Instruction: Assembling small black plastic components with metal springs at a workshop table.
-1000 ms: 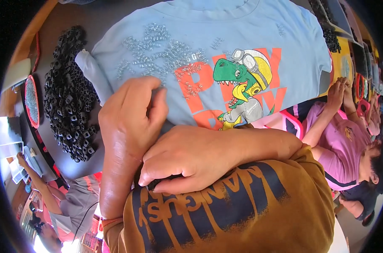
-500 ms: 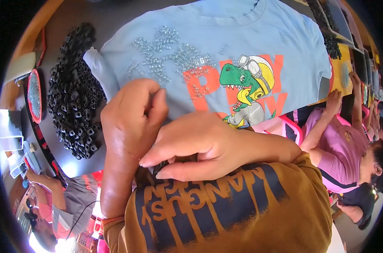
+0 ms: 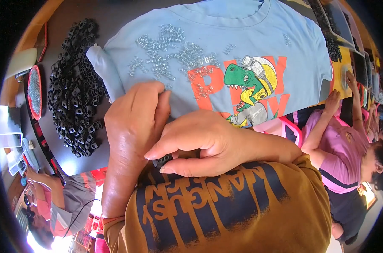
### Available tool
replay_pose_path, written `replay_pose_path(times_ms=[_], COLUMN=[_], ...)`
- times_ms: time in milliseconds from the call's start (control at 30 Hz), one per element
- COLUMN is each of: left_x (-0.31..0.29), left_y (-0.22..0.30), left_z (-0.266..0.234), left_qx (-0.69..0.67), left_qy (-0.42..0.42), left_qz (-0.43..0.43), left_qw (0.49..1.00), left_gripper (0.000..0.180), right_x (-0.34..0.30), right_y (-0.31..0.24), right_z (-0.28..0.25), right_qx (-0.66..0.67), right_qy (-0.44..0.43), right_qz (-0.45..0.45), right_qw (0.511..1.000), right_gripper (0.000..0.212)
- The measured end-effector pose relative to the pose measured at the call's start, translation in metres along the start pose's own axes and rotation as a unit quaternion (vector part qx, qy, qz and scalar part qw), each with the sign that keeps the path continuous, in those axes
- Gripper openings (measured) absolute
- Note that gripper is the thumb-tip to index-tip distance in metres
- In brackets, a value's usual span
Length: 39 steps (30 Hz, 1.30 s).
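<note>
My left hand (image 3: 134,114) is curled closed, palm side hidden, just in front of a light-blue T-shirt (image 3: 145,23) spread on the table. Whatever its fingers hold cannot be seen. Close beside its wrist, my right hand (image 3: 204,141) pinches a small black plastic piece (image 3: 162,160) between thumb and forefinger. Loose small metal springs (image 3: 157,55) lie scattered over the shirt, beyond both hands. Left of my left hand, a long heap of small black plastic pieces (image 3: 75,92) covers part of the dark table.
At the far left stands a red-rimmed tray (image 3: 29,95) holding many small metallic bits. A person in grey (image 3: 75,202) sits at lower left. Another in a pink shirt (image 3: 341,147) works at a yellow surface (image 3: 345,86) on the right. More black pieces (image 3: 332,48) lie at upper right.
The black piece in my right hand shows more clearly now. Both hands have shifted slightly right in the picture, as have the shirt and heap.
</note>
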<state>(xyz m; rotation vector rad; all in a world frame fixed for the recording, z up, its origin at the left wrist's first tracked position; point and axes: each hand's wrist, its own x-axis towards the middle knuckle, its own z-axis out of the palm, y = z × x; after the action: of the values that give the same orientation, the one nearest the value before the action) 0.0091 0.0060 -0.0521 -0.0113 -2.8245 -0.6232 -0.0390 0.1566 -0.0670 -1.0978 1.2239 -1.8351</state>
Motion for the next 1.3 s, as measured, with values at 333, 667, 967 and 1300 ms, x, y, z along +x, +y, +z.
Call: replay_pose_path(times_ms=[333, 667, 967, 1300], left_x=[-0.014, -0.027, -0.026, -0.029], left_y=[0.009, 0.006, 0.006, 0.022], left_z=[-0.037, -0.052, -0.054, -0.047], left_qx=[-0.239, -0.317, -0.389, -0.644], left_qy=[-0.007, -0.049, -0.101, -0.068], left_qz=[-0.200, -0.185, -0.245, -0.379], left_qw=[0.950, 0.929, 0.883, 0.661], left_gripper=[0.007, 0.007, 0.005, 0.017], right_x=[-0.002, 0.004, 0.004, 0.003], right_y=[-0.002, -0.005, -0.004, -0.001], right_z=[-0.002, -0.007, -0.004, -0.004], right_qx=[0.014, -0.071, -0.056, -0.017], right_qy=[0.100, 0.031, 0.065, 0.109], right_qz=[0.002, -0.006, -0.003, -0.009], right_qw=[0.995, 0.997, 0.996, 0.994], right_gripper=[0.034, 0.039, 0.035, 0.025])
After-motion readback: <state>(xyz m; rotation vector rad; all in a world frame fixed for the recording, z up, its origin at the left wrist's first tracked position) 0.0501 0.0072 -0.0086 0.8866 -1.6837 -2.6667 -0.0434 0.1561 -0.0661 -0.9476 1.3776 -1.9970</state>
